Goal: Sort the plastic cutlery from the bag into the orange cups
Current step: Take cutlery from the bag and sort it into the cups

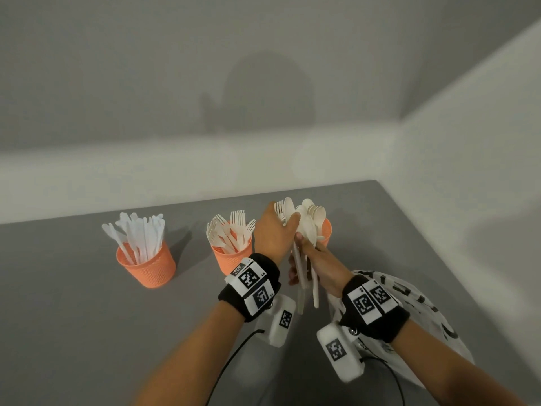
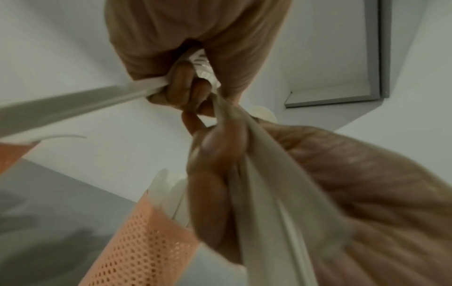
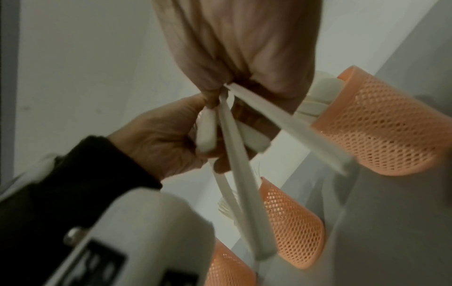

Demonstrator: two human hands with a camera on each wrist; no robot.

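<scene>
Three orange mesh cups stand in a row on the grey table (image 1: 73, 303): one with knives (image 1: 146, 265), one with forks (image 1: 231, 259), and one with spoons (image 1: 327, 230) half hidden behind my hands. My right hand (image 1: 301, 259) grips the handles of a bundle of white cutlery (image 1: 310, 224), spoons and forks mixed, held upright in front of the spoon cup. My left hand (image 1: 288, 224) reaches in from the left, its fingers (image 2: 183, 85) curled round pieces at the bundle's head end. The handles (image 3: 242, 183) fan out below both hands.
The white bag with black print (image 1: 415, 312) lies on the table under my right forearm. Walls close the table's far and right edges. Cables trail from the wrist cameras toward the table's front.
</scene>
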